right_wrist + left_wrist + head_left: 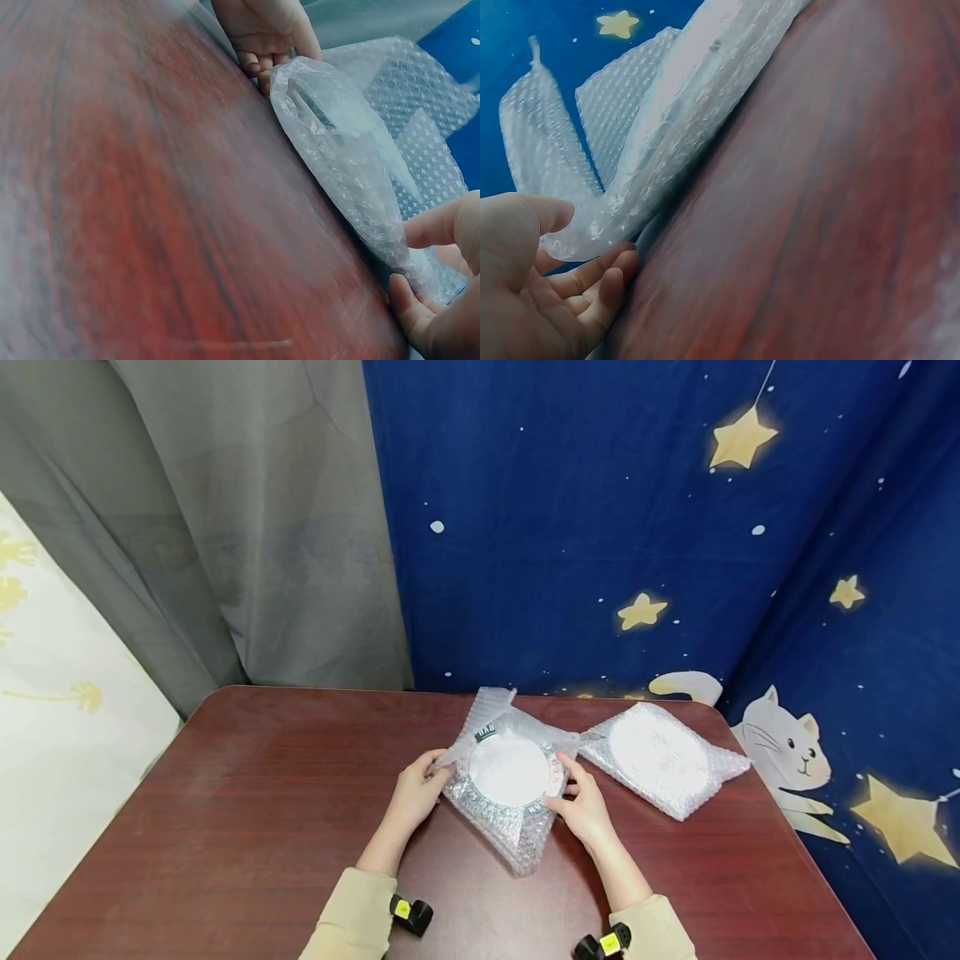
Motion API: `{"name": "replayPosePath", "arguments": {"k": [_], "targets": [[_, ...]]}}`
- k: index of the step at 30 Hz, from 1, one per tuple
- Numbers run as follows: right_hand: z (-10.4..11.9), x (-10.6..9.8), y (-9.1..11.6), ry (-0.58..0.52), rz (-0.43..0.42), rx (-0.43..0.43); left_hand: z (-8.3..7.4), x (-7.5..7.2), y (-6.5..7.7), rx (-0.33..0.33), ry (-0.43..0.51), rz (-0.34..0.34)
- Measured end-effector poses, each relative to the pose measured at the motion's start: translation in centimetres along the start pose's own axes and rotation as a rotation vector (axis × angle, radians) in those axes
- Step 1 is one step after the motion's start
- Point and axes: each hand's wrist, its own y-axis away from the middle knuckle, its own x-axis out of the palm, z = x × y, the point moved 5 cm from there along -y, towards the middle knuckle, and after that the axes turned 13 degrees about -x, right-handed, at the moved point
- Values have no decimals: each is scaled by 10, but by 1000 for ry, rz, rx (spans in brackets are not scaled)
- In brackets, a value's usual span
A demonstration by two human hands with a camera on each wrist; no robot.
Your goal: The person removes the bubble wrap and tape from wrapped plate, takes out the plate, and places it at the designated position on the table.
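Observation:
A round, white, plate-like item in a bubble wrap bag [510, 770] lies on the table before me, with dark lettering near its upper rim. On its left side my left hand [416, 789] pinches the edge; in the left wrist view the thumb is above the wrap and the fingers underneath. My right hand [587, 810] grips the opposite edge between thumb and fingers. Loose flaps of wrap [544, 135] stand up beyond the package in the left wrist view. The item itself is blurred by glare and the wrap.
A second bubble-wrapped round item [660, 756] lies to the right, close beside the first, near the table's far right corner. The reddish-brown wooden table [300, 810] has rounded far corners. Behind it hang a grey curtain [285, 527] and a blue star-patterned curtain [540, 527].

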Motion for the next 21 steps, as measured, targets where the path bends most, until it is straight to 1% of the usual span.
{"name": "replayPosePath", "arguments": {"k": [4, 6, 12, 16, 21], "targets": [[1, 1, 0, 0, 9, -4, 2, -4, -2, -18, 28, 6], [2, 1, 1, 0, 12, -5, 3, -6, -3, -24, 27, 1], [4, 0, 3, 7, 19, -10, 3, -14, -4, -8, 15, -34], [5, -2, 3, 44, 26, -32, 6, -18, -5, -34, 27, -40], [6, -5, 4, 104, 18, -74, 8, -26, -6, -66, 27, -66]]}}
